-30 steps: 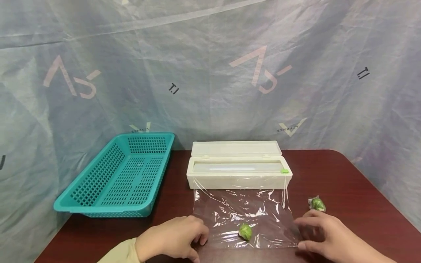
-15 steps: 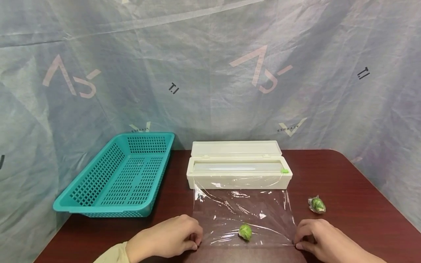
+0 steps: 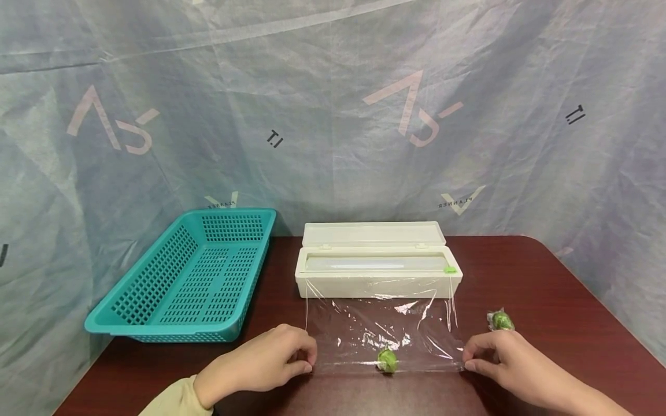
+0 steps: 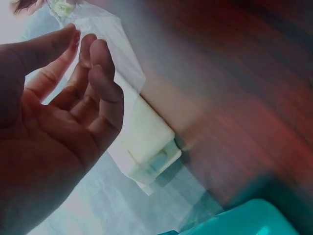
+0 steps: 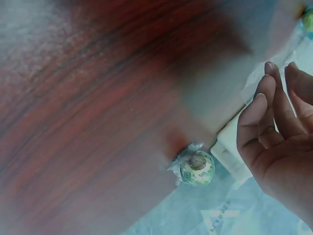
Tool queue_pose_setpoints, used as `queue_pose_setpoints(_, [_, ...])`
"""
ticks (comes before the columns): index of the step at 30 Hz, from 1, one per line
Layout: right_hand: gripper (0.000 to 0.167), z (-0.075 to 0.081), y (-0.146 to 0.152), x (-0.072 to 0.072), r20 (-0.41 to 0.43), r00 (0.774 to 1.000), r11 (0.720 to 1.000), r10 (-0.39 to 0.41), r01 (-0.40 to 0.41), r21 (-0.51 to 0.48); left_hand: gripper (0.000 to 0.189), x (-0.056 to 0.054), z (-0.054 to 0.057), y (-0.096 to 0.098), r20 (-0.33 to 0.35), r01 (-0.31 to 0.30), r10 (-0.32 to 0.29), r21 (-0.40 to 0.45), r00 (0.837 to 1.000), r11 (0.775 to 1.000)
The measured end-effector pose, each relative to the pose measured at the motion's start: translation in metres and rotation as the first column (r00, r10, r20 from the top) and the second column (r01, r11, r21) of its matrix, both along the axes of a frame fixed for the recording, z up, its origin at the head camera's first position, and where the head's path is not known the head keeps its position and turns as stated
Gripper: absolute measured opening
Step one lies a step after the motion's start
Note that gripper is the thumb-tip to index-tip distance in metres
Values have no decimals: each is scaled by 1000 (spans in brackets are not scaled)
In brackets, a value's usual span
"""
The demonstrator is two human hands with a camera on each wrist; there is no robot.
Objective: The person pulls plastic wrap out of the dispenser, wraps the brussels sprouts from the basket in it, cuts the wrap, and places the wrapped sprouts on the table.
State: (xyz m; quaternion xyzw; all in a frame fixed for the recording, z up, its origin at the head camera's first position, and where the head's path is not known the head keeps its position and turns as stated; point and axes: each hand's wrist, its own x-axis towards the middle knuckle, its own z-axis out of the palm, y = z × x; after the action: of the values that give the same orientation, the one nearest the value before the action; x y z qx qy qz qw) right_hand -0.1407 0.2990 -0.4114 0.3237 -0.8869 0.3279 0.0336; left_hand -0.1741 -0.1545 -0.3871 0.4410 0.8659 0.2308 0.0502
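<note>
A sheet of clear plastic wrap (image 3: 359, 323) stretches forward from a white dispenser box (image 3: 378, 287) with its lid raised. Near the front edge of the wrap is a small green Brussels sprout (image 3: 387, 360). My left hand (image 3: 270, 357) pinches the wrap's front left corner between thumb and fingers. At the front right corner, my right hand (image 3: 512, 367) pinches the film the same way. Another sprout, wrapped in film (image 5: 195, 166), lies on the table beyond the right hand, partly covered by it in the head view.
A teal plastic basket (image 3: 241, 312) with slotted sides stands at the left on the dark red wooden table (image 3: 541, 277). A small green slider (image 3: 450, 270) sits at the box's right end. Behind everything hangs a grey printed sheet (image 3: 333, 115).
Both hands have closed their fingers on the wrap's front corners and moved slightly away from me. The wrap's front edge has shifted toward the box, the sprout moving a little with it.
</note>
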Motion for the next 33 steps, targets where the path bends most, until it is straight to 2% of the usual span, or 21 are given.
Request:
queue_pose_setpoints(6, [26,-4,-3,-8,5,1000,1000,19,-19,-22,25,-7,-8,0,56,-50,48,23,997,998])
queue_pose_setpoints(11, [25,-6,-4,-13,38,999,1000,-1,2,-17,26,-12,-13,1,65,-95,93,15,994,995])
queue_pose_setpoints(13, [25,-6,-4,-14,44,999,1000,-8,8,-13,21,-10,-12,3,28,-132,132,-8,991,991])
queue_pose_setpoints(15, [24,-6,-4,-16,52,999,1000,-14,14,-6,16,-5,-9,9,-66,-181,178,-28,982,983])
queue_pose_setpoints(17, [22,-6,-4,-17,67,998,1000,-22,22,1,18,6,-4,20,-172,-215,205,-41,964,976])
queue_pose_setpoints(19, [20,-5,-4,-18,80,996,999,-32,32,10,23,19,1,35,-250,-207,189,-50,950,977])
queue_pose_setpoints(20, [20,-5,-4,-18,85,996,999,-37,36,13,25,26,3,44,-277,-181,160,-51,947,982])
queue_pose_setpoints(23, [18,-5,-4,-19,101,994,999,-44,43,11,27,39,3,70,-323,-31,8,-66,946,997])
queue_pose_setpoints(25, [17,-5,-3,-19,109,993,999,-43,43,2,25,42,0,85,-369,47,-72,-77,927,996])
queue_pose_setpoints(26, [17,-5,-2,-18,113,993,999,-41,42,-4,26,41,-2,92,-401,65,-94,-85,911,994])
queue_pose_setpoints(28, [16,-4,-1,-18,124,991,999,-40,43,-16,26,40,-6,102,-456,61,-101,-102,884,993])
queue_pose_setpoints(30, [16,-4,0,-17,128,991,999,-36,39,-25,26,37,-10,108,-490,21,-75,-115,869,993])
queue_pose_setpoints(33, [16,-3,1,-16,118,992,999,-37,41,-26,23,34,-13,112,-517,-26,-33,-106,855,994])
